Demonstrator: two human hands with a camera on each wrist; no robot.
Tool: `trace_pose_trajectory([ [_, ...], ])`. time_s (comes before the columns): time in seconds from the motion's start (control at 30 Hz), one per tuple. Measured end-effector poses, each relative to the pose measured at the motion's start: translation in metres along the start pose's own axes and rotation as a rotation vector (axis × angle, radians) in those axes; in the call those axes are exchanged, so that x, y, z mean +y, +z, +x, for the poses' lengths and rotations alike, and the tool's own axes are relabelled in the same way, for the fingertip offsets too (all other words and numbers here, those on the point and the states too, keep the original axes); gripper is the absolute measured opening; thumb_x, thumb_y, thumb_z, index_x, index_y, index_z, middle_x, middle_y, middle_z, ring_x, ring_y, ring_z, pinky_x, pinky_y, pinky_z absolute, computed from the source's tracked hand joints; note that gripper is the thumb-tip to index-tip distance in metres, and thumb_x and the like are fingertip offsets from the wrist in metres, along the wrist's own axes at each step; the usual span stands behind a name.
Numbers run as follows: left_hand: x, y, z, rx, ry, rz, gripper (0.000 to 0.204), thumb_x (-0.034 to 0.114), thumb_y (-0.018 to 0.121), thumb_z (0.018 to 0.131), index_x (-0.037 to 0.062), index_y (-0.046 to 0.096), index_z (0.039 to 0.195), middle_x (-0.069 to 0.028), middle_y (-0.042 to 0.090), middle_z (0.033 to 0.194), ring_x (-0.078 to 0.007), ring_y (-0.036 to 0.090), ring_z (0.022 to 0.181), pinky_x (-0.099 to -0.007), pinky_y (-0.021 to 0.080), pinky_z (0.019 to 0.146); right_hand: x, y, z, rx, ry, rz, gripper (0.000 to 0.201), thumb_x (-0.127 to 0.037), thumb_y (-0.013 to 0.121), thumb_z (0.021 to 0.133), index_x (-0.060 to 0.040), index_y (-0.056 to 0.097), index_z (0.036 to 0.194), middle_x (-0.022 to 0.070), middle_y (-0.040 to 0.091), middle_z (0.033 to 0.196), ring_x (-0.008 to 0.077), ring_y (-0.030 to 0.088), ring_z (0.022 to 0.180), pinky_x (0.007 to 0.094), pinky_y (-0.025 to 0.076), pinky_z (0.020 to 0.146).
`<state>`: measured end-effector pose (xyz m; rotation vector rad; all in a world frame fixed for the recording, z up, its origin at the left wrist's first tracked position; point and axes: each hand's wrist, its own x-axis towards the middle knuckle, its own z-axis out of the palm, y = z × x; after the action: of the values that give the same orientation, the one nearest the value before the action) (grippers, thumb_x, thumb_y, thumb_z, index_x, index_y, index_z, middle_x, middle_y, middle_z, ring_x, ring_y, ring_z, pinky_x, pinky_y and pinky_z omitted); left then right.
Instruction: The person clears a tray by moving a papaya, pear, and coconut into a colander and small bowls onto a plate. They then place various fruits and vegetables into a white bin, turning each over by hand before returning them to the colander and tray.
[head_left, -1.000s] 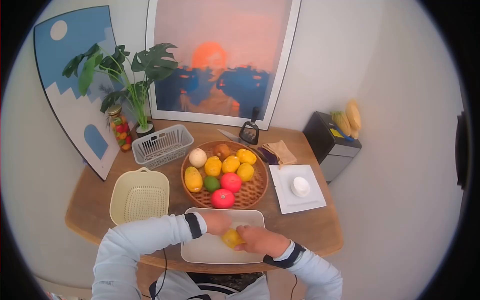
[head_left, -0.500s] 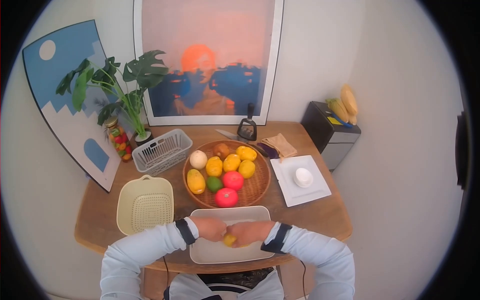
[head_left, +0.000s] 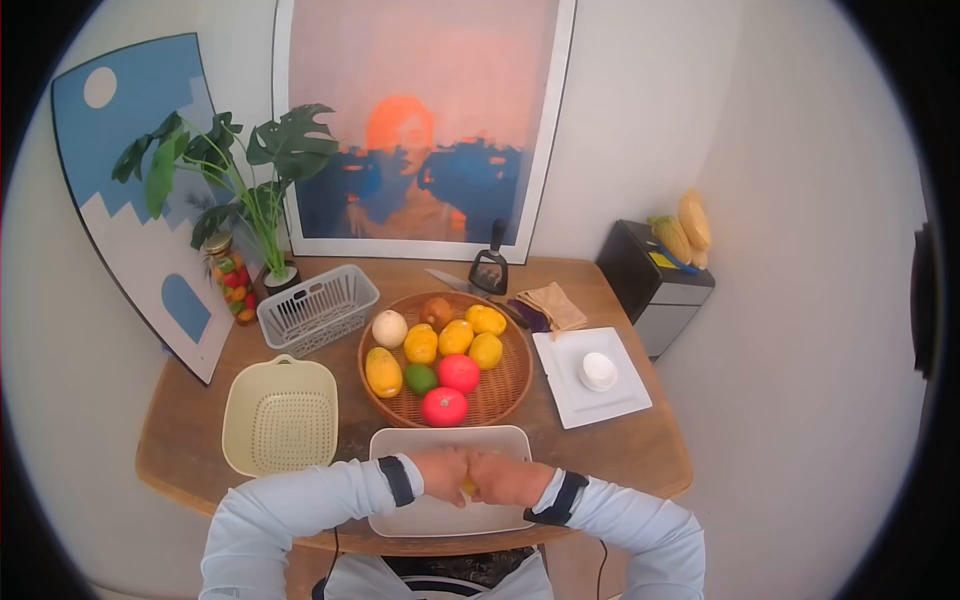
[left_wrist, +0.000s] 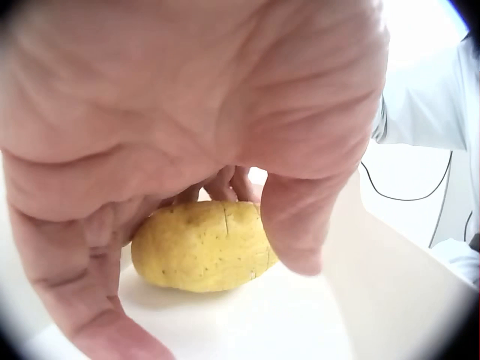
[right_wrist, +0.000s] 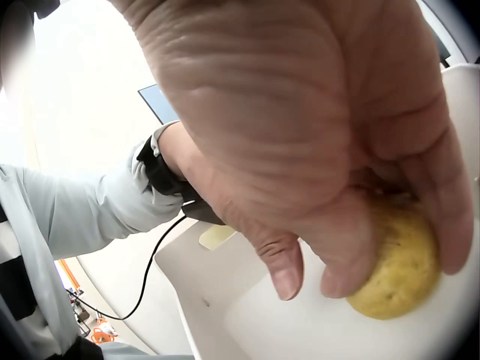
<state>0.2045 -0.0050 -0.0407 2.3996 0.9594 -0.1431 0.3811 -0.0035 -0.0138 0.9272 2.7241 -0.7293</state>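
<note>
Yellow potato point(left_wrist: 199, 253), inside the white tray point(head_left: 445, 521) | right hand point(right_wrist: 300, 127) grips it, thumb opposite fingers | left hand point(left_wrist: 195, 105) arches loosely, thumb wide, no grip showing | hands closer together than a second ago, suggesting two-handed handling within the tray

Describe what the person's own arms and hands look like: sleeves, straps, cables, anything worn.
The left sleeve and right sleeve are long, creased and pale bluish grey. A black left wristband and black right wristband circle the cuffs. Thin black cables hang near both forearms. The left hand and right hand are ungloved.
</note>
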Motion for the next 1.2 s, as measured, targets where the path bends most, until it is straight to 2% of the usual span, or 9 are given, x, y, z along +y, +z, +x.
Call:
trace_pose_trajectory([
  [0.23,0.001,-0.013,-0.001,-0.080,-0.130,-0.146,0.071,0.034,0.083,0.073,-0.0074,0.056,0.124,-0.0262,0.058,0.124,-0.0385,0.053,0.121,-0.0423,0.045,0.102,0.009,-0.008,-0.002,-0.056,0.076,0.046,0.027,-0.005,0.065,0.080,0.0071,0.061,0.103,0.0273,0.064,0.111,0.0397,0.064,0.105,0.0433,0.052,0.088],
  [0.43,0.004,-0.006,0.010,0.110,-0.070,-0.049,0.059,0.037,0.079,0.079,-0.0051,0.062,0.116,-0.0221,0.066,0.110,-0.0343,0.065,0.099,-0.0440,0.052,0.087,0.017,0.021,0.003,0.168,-0.049,0.010,0.036,-0.012,0.071,0.080,0.0063,0.058,0.108,0.0247,0.068,0.096,0.0434,0.064,0.097,0.0449,0.051,0.084],
  [0.53,0.010,-0.035,0.003,-0.324,-0.177,-0.208,0.056,0.043,0.075,0.082,-0.0067,0.065,0.105,-0.0168,0.068,0.089,-0.0308,0.067,0.077,-0.0413,0.054,0.065,0.009,-0.002,-0.001,-0.114,-0.022,0.213,0.035,-0.015,0.070,0.083,0.0054,0.058,0.109,0.0246,0.068,0.095,0.0435,0.065,0.096,0.0446,0.051,0.083],
  [0.63,0.022,-0.056,-0.009,-0.451,-0.411,-0.197,0.058,0.042,0.073,0.085,-0.0078,0.061,0.112,-0.0243,0.069,0.101,-0.0370,0.066,0.098,-0.0440,0.051,0.086,0.022,0.014,0.011,-0.066,0.079,0.099,0.040,-0.019,0.072,0.083,0.0050,0.058,0.112,0.0246,0.068,0.096,0.0430,0.065,0.095,0.0435,0.052,0.083],
  [0.8,-0.014,-0.011,-0.006,-0.058,-0.212,-0.133,0.046,0.034,0.068,0.089,-0.0060,0.063,0.112,-0.0229,0.070,0.093,-0.0350,0.068,0.092,-0.0427,0.052,0.082,0.016,0.002,0.007,0.114,0.045,0.155,0.031,-0.021,0.066,0.087,0.0033,0.065,0.105,0.0237,0.069,0.099,0.0425,0.066,0.094,0.0447,0.053,0.084],
  [0.93,-0.009,-0.010,0.004,-0.280,-0.110,-0.022,0.050,0.032,0.070,0.088,-0.0030,0.059,0.122,-0.0223,0.071,0.096,-0.0362,0.068,0.092,-0.0430,0.052,0.082,0.016,0.024,0.014,0.236,-0.113,0.088,0.033,-0.024,0.068,0.090,0.0054,0.063,0.106,0.0264,0.068,0.097,0.0430,0.065,0.094,0.0456,0.051,0.083],
  [1.03,0.003,-0.029,0.000,-0.395,-0.258,-0.145,0.047,0.031,0.070,0.087,0.0012,0.061,0.122,-0.0212,0.071,0.096,-0.0361,0.068,0.092,-0.0423,0.052,0.083,0.024,0.026,0.028,-0.029,0.026,0.105,0.043,-0.030,0.072,0.086,0.0048,0.063,0.109,0.0255,0.068,0.098,0.0413,0.066,0.094,0.0451,0.052,0.083],
  [1.13,0.000,-0.031,-0.002,-0.267,-0.133,0.040,0.049,0.033,0.073,0.085,0.0017,0.062,0.120,-0.0192,0.071,0.095,-0.0352,0.068,0.088,-0.0409,0.053,0.079,0.023,0.011,0.024,-0.011,0.211,0.093,0.052,-0.036,0.075,0.083,0.0035,0.063,0.114,0.0243,0.069,0.099,0.0397,0.066,0.096,0.0440,0.052,0.083],
  [1.2,-0.004,-0.025,-0.006,-0.217,-0.065,-0.033,0.054,0.036,0.075,0.083,0.0005,0.061,0.121,-0.0184,0.071,0.096,-0.0357,0.068,0.085,-0.0410,0.053,0.077,0.009,-0.010,0.010,-0.090,0.074,0.081,0.053,-0.037,0.076,0.082,0.0027,0.063,0.114,0.0237,0.069,0.098,0.0402,0.066,0.095,0.0440,0.052,0.082],
])
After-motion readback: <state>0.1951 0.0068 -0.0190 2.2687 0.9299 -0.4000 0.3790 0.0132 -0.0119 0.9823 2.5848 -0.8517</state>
